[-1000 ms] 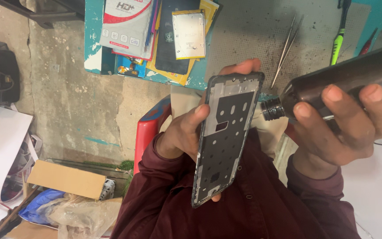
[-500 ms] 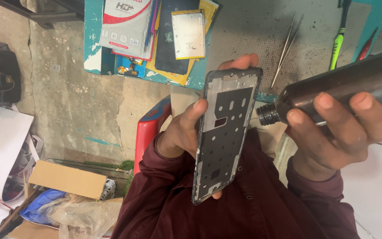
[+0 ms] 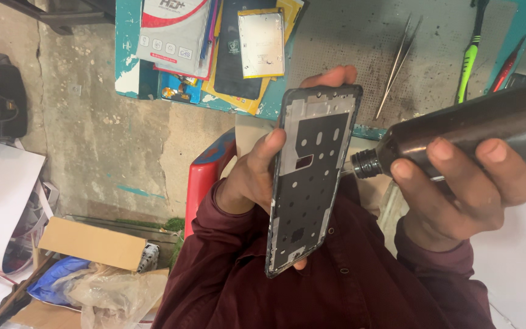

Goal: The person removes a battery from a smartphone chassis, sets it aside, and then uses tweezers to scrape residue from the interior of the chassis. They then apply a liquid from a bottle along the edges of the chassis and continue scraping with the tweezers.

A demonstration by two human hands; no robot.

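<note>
The left hand (image 3: 254, 176) gripped a black phone middle frame (image 3: 312, 180) upright over the person's lap, thumb across its inner face and fingers (image 3: 331, 77) curled behind its top edge. The right hand (image 3: 470, 189) clasped a dark plastic bottle (image 3: 488, 125), fingers wrapped round its body, nozzle just touching the frame's right edge. Tweezers (image 3: 397, 58) lay on the desk (image 3: 348, 42) beyond.

black phone frame (image 3: 312, 183), dark brown bottle (image 3: 476, 125)
</note>
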